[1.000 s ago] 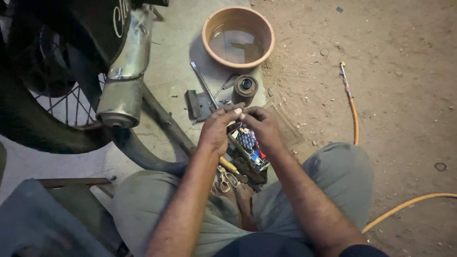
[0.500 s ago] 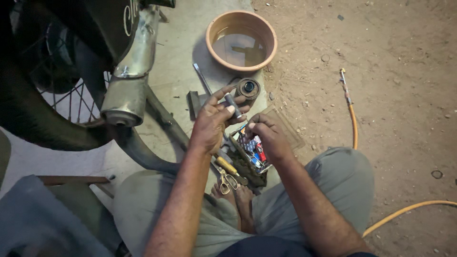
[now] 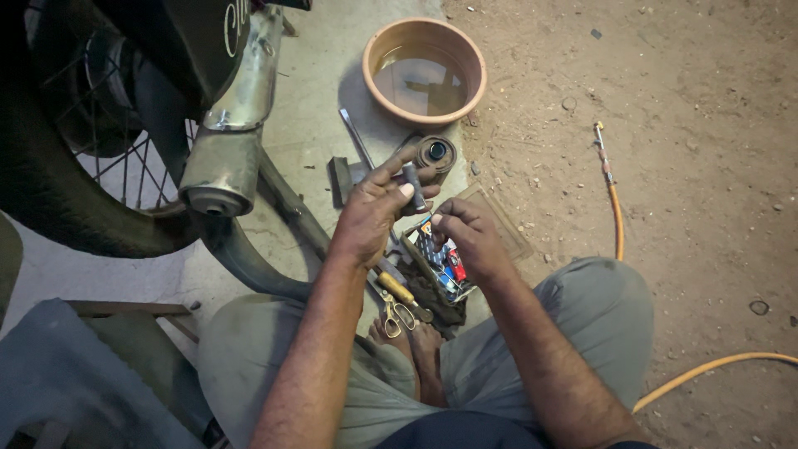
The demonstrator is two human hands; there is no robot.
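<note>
- Dark metal cylinder (image 3: pixel 411 185) is pinched upright in the left hand (image 3: pixel 371 218), long axis near vertical, above the open tool tray (image 3: pixel 439 262).
- Right hand (image 3: pixel 467 237) is curled beside it, fingertips pinched; anything held cannot be made out.
- Round part (image 3: pixel 435 153), water basin (image 3: pixel 425 71), scissors (image 3: pixel 397 313) and motorcycle exhaust (image 3: pixel 223 166) lie around; work appears mid-way.

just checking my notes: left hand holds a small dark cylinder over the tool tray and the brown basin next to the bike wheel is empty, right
Not quite. The head view shows the basin holds water, not empty. The rest stands: the left hand holds the small dark cylinder above the tool tray, with the basin near the wheel.
</note>
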